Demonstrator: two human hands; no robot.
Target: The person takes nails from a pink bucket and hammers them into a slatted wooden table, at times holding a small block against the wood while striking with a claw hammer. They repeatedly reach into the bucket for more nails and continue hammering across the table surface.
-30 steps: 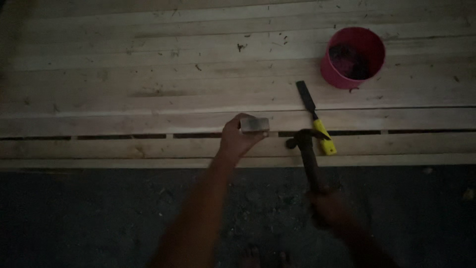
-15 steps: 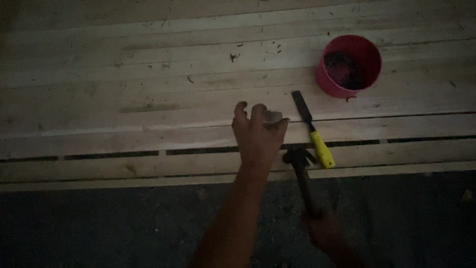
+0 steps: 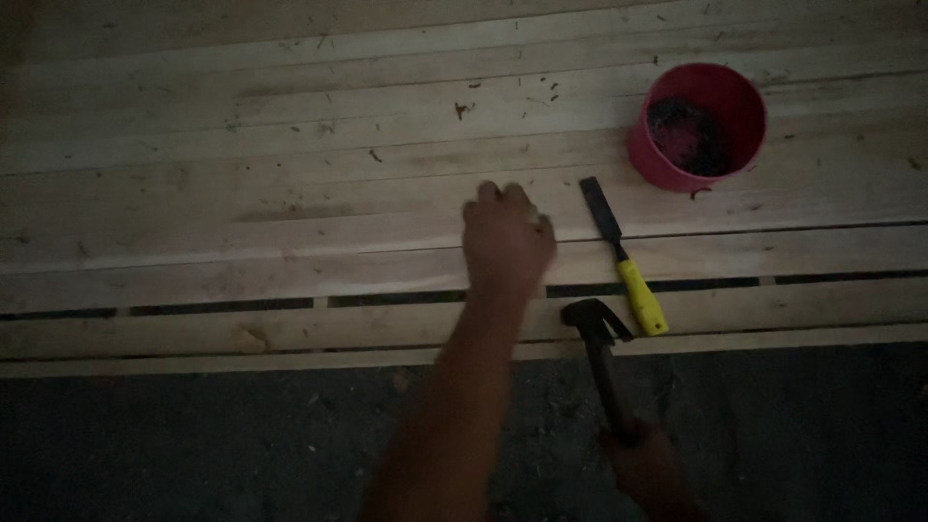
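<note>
Two tools beside your hands: your right hand (image 3: 646, 466) grips a dark claw hammer (image 3: 597, 350), head on the planks; a yellow-handled chisel (image 3: 624, 259) lies alongside. Your left hand (image 3: 505, 239) rests knuckles-up, grip unclear. Pale gapped wooden planks (image 3: 242, 232), red bucket (image 3: 698, 126), dim light.

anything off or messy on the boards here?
Minor only. Dark debris bits lie scattered on the planks left of the red bucket. The chisel lies askew across a board seam. Left hand rests on the planks; right hand holds the hammer.
</note>
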